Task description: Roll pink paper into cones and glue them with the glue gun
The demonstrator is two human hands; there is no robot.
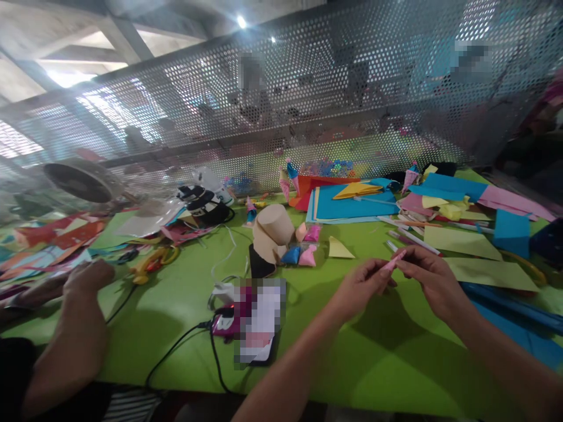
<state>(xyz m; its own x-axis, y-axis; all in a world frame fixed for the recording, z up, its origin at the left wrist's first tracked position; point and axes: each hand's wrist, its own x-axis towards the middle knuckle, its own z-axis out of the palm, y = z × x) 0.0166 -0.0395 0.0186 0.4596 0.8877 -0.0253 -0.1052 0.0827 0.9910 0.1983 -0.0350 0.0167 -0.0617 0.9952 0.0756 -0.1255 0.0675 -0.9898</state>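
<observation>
A small pink paper piece is pinched between my two hands above the green table. My left hand grips its lower left end with thumb and fingers. On the other side my right hand holds its upper right end, fingers closed. Left of my hands lies a pale yellow paper triangle. Beyond it are small folded pieces, a pink one and a blue one, beside a beige roll. Yellow-green paper sheets lie right of my right hand.
A phone and a magenta power strip with black cables lie left of my forearm. Another person's arms rest at far left, near yellow scissors. Blue sheets, pens and a perforated screen stretch behind.
</observation>
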